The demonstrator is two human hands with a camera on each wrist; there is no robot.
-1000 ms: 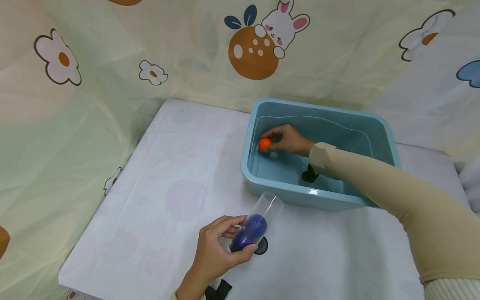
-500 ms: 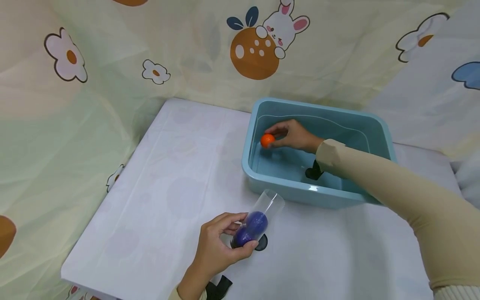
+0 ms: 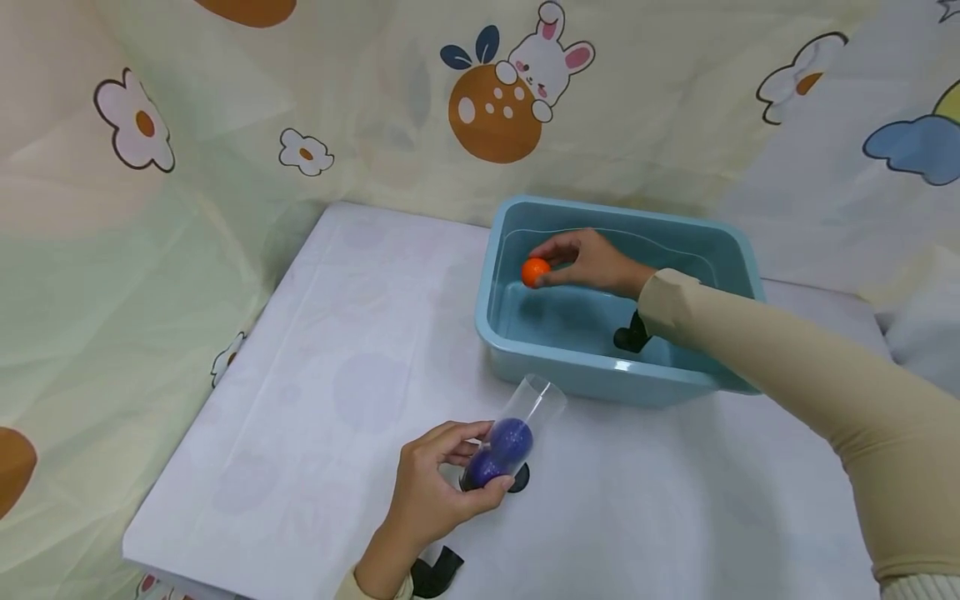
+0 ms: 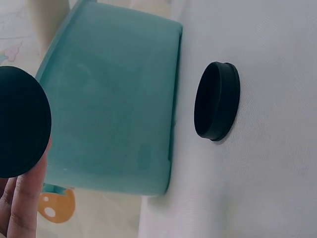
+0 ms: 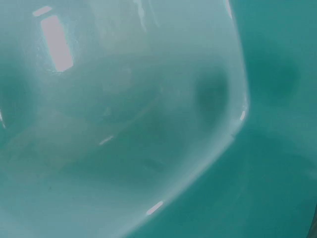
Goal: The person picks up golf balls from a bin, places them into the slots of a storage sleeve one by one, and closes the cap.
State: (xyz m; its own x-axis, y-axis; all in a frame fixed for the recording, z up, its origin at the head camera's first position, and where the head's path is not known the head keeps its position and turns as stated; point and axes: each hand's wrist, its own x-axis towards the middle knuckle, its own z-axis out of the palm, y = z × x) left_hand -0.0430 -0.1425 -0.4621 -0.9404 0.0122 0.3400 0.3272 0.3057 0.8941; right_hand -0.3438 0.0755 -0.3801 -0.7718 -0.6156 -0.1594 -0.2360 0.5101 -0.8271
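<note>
A pale printed cloth, creased and soft, hangs behind a white-covered surface whose cover shows a fine weave up close. On it stands a blue tub of glossy, probably moulded plastic, round-cornered and open-topped; it should be stiff, best lifted by its rim. The left hand holds a clear tube in front of the tub, thumb on one side and fingers on the other, the see-through end tilted up towards the tub. The right hand, inside the tub's walls, pinches an orange ball between thumb and fingertips. The tube looks light, rigid and rather slick, so a grip low round its barrel seems sensible, without squeezing hard in case the thin wall cracks. A matt black end piece closes its lower end; a similar shallow black cap stands on edge near the tub. Two glittery violet balls sit touching inside the tube. The orange ball, smooth and shiny, is probably light and apt to roll, so opposed fingertips across its middle suit it.
</note>
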